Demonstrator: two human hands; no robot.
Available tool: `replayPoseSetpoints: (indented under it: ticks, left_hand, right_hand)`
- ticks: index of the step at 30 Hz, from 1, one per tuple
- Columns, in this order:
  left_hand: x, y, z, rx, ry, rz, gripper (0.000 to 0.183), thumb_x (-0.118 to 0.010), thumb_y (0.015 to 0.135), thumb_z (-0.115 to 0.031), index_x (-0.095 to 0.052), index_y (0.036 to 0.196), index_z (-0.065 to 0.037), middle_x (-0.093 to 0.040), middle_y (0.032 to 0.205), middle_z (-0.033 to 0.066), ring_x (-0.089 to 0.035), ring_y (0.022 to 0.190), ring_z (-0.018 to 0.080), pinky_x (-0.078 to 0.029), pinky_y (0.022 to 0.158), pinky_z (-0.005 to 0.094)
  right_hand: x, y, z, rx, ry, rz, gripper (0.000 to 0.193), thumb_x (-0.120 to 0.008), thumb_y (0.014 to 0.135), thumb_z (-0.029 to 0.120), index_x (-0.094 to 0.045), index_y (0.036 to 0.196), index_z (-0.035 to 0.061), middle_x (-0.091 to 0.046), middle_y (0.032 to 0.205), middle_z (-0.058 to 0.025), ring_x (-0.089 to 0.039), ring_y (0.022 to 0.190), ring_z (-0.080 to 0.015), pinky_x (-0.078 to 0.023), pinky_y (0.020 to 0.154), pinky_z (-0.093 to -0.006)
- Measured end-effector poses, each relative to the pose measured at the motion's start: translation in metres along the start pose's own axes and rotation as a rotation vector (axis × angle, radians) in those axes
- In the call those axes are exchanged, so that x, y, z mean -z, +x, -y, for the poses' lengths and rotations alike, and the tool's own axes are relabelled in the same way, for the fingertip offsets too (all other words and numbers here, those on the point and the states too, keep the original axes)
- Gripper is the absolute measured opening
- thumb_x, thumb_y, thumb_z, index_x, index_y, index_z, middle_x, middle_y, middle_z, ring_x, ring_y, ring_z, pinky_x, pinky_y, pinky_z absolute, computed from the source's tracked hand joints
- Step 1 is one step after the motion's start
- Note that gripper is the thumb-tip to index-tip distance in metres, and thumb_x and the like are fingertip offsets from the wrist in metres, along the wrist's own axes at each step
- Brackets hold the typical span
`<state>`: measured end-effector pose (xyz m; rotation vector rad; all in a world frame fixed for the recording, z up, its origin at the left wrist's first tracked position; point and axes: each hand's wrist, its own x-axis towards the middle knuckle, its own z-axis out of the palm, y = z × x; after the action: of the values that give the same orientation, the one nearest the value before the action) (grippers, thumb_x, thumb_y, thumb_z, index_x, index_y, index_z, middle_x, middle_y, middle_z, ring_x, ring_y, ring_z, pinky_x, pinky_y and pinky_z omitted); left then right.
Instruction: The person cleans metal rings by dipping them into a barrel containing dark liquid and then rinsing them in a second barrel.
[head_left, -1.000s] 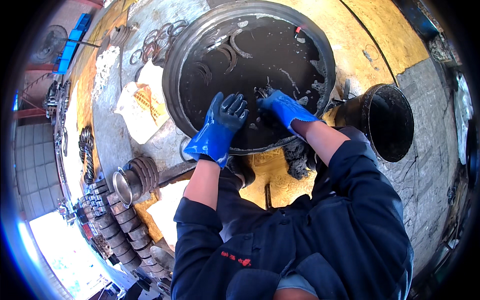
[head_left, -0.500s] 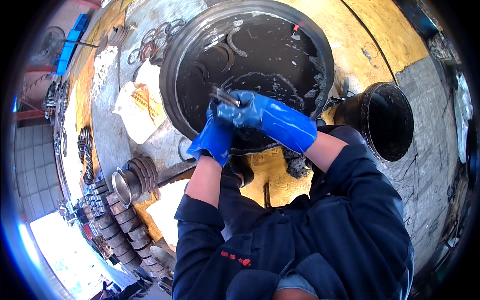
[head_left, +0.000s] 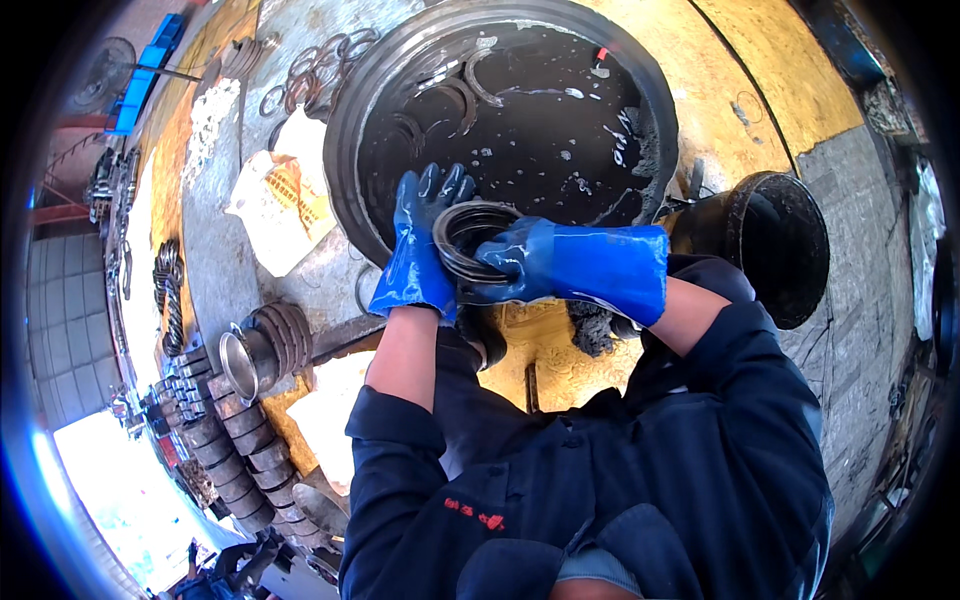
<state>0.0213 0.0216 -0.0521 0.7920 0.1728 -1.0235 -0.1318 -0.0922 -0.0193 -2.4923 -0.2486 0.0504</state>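
Observation:
A stack of dark metal rings is gripped by my right hand, its fingers wrapped round the rings' right side. My left hand is open, fingers stretched out, with its palm beside the left edge of the rings. Both hands wear long blue rubber gloves. They are over the near edge of a wide black tub of dark liquid. Curved metal pieces show partly above the liquid, toward the tub's far left.
A black bucket lies tipped at the right of the tub. Left of it are a white bag and loose rings. A metal pot and stacked ring-shaped parts stand at the lower left.
The rings have turned so their round opening shows. My left hand has opened and spread its fingers, while my right hand has moved slightly nearer to me with the rings.

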Motion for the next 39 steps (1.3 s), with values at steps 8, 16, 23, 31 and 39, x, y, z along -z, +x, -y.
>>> replayPoseSetpoints:
  ticks: [8, 16, 23, 31, 39]
  left_hand:
    - [-0.034, 0.006, -0.017, 0.004, -0.320, 0.046, 0.055, -0.037, 0.094, -0.049, -0.044, 0.135, -0.012, -0.039, 0.145, 0.0153, -0.033, 0.135, 0.0350, -0.022, 0.110, 0.0561]
    - [-0.010, 0.020, -0.033, -0.012, -0.281, 0.435, 0.015, -0.050, 0.093, -0.023, -0.054, 0.085, -0.011, -0.049, 0.076, 0.0000, -0.048, 0.078, 0.0165, -0.046, 0.076, 0.0311]
    - [-0.017, 0.014, -0.052, -0.060, -0.330, 0.694, 0.029, -0.060, 0.085, -0.019, -0.038, 0.067, -0.013, -0.027, 0.063, -0.0014, -0.027, 0.057, 0.0139, -0.034, 0.056, 0.0260]
    - [-0.021, 0.001, -0.051, -0.104, -0.312, 0.119, 0.027, -0.059, 0.090, -0.026, -0.063, 0.109, -0.008, -0.067, 0.109, 0.0079, -0.064, 0.101, 0.0267, -0.053, 0.081, 0.0426]
    - [-0.021, -0.001, -0.052, -0.074, -0.288, 0.259, 0.020, -0.063, 0.088, -0.024, -0.062, 0.098, -0.007, -0.066, 0.082, 0.0048, -0.063, 0.087, 0.0222, -0.052, 0.074, 0.0373]
  right_hand:
    - [-0.004, 0.010, -0.054, -0.958, 0.703, 0.110, 0.039, -0.065, 0.083, 0.037, -0.066, 0.106, 0.0059, -0.069, 0.083, -0.0073, -0.064, 0.071, -0.0157, -0.051, 0.067, -0.0298]
    - [-0.043, 0.040, -0.083, -0.823, 1.037, -0.060, 0.032, -0.071, 0.084, 0.022, -0.065, 0.110, 0.0040, -0.069, 0.089, -0.0088, -0.064, 0.084, -0.0161, -0.051, 0.075, -0.0317]
    - [-0.029, 0.011, -0.074, -0.707, 0.931, 0.073, 0.041, -0.074, 0.082, 0.025, -0.062, 0.114, 0.0016, -0.068, 0.096, -0.0074, -0.063, 0.082, -0.0151, -0.051, 0.076, -0.0302]
    - [-0.046, 0.037, -0.090, -0.877, 0.792, -0.161, 0.054, -0.077, 0.079, 0.027, -0.058, 0.119, -0.0036, -0.067, 0.105, -0.0082, -0.063, 0.088, -0.0159, -0.051, 0.077, -0.0292]
    - [-0.028, 0.010, -0.093, -0.814, 0.216, 0.194, 0.046, -0.062, 0.086, 0.038, -0.061, 0.112, 0.0003, -0.065, 0.108, -0.0127, -0.060, 0.100, -0.0242, -0.046, 0.087, -0.0352]
